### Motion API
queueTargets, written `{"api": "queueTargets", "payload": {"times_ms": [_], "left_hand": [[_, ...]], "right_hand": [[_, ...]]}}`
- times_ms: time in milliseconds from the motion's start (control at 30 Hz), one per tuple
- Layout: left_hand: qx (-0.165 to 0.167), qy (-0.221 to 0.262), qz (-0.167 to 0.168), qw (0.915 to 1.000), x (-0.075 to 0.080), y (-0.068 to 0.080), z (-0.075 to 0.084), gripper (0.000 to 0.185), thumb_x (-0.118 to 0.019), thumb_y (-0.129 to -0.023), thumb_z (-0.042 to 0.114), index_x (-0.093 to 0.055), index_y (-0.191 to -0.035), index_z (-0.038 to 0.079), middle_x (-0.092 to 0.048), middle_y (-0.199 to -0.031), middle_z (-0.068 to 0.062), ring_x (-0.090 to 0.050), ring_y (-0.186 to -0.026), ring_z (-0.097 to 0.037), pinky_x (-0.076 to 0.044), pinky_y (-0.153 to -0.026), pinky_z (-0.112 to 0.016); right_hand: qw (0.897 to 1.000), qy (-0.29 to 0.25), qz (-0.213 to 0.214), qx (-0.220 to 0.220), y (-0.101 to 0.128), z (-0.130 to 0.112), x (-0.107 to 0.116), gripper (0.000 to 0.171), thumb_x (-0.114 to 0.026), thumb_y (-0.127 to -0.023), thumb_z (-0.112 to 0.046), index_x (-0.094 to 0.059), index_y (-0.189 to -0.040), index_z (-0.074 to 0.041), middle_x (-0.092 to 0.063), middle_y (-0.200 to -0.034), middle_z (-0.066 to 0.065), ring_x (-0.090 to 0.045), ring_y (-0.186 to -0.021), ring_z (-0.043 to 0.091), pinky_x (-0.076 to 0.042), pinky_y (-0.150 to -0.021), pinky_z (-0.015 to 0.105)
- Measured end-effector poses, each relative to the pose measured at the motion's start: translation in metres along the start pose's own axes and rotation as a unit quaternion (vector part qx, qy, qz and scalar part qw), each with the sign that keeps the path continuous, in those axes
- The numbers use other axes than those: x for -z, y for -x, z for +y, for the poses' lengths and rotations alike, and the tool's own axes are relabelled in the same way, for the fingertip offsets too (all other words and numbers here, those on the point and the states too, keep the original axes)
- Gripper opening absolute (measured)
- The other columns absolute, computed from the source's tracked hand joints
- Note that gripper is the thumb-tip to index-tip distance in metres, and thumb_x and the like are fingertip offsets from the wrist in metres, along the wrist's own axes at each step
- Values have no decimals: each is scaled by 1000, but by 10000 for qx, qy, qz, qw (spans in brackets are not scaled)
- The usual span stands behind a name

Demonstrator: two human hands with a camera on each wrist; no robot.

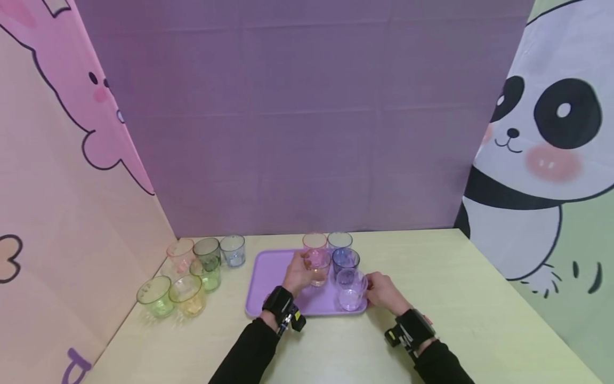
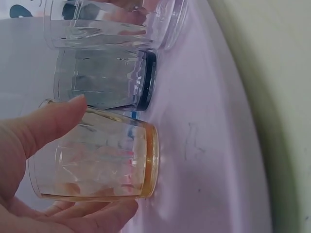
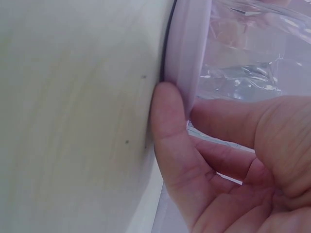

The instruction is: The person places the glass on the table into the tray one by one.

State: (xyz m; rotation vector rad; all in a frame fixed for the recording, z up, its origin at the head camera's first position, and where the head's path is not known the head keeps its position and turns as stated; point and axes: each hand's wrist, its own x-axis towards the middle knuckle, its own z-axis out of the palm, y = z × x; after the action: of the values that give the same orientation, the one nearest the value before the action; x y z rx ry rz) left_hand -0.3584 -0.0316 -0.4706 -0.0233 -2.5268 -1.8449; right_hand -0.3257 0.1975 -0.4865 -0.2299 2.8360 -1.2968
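Observation:
A lilac tray (image 1: 268,277) lies on the pale table and carries several see-through cups. My left hand (image 1: 298,273) grips an amber cup (image 1: 318,271) standing on the tray; in the left wrist view its thumb (image 2: 53,121) and fingers (image 2: 104,216) close round that amber cup (image 2: 97,165). My right hand (image 1: 379,290) holds a clear cup (image 1: 351,288) at the tray's near right corner. In the right wrist view the thumb (image 3: 243,121) lies against the clear cup (image 3: 248,68), and one finger (image 3: 170,126) touches the tray rim (image 3: 187,53).
A dark blue cup (image 1: 345,260), a pink cup (image 1: 314,241) and a pale blue cup (image 1: 339,240) stand further back on the tray. Several pink, green, yellow and bluish cups (image 1: 192,272) cluster on the table at the left. Cloth walls enclose three sides.

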Motion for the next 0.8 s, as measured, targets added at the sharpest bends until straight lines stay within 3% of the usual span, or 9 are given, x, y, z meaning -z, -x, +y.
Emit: {"api": "queueTargets", "payload": {"times_ms": [367, 567, 800], "left_hand": [[-159, -145, -38, 9998, -1, -2, -2, 85, -86, -65, 4, -40, -136, 1, -52, -135, -27, -52, -123, -43, -41, -105, -55], [-180, -204, -139, 9995, 3, 0, -1, 86, -87, -66, 8, -39, -137, 1, -50, -137, -30, -49, -127, -44, -38, -108, -56], [-298, -326, -225, 9988, 8, 2, 0, 81, -86, -68, 8, -41, -136, 1, -52, -135, -31, -51, -125, -44, -42, -105, -55]], "right_hand": [[10000, 21, 15, 68, 0, 0, 0, 23, -59, -73, 14, -70, -89, 2, -69, -73, 8, -63, -55, 16, -56, -51, 28], [10000, -37, -21, 37, -2, 2, 0, 19, -62, -76, 11, -70, -92, 3, -70, -75, 9, -64, -55, 16, -57, -52, 28], [9999, -84, -20, 145, -1, 4, -1, 17, -64, -78, 9, -70, -92, 4, -70, -75, 10, -65, -55, 17, -57, -52, 29]]}}
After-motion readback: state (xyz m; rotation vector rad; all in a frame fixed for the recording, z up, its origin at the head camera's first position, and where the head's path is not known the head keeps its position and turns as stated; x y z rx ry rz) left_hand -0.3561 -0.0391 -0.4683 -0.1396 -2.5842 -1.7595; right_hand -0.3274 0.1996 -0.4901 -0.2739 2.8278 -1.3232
